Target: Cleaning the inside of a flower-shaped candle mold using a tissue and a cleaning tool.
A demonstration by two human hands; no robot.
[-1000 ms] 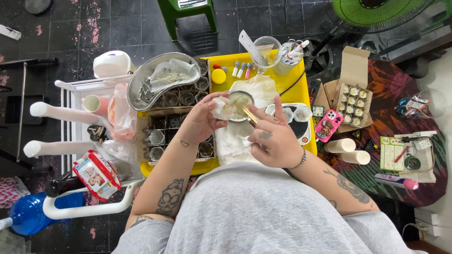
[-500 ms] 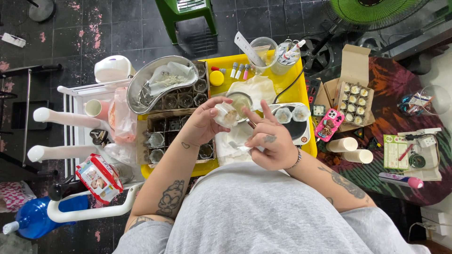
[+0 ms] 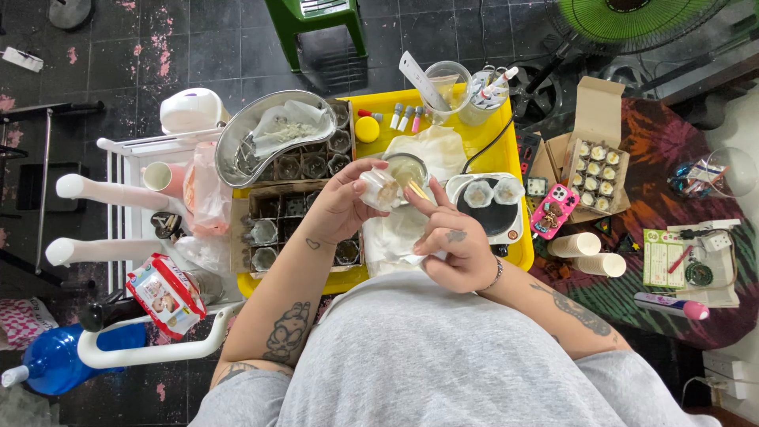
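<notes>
Home craft corner: jar-crowded yellow table (image 3: 506,138)

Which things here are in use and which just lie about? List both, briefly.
In use: left hand holding small clear jar; right hand with thin stick; glass bowl.
Lying about: pink phone, metal tray, green stool.

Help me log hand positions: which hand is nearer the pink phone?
Right. The right hand sits just left of the pink phone in the picture; the left hand is farther off, holding a small jar.
</notes>
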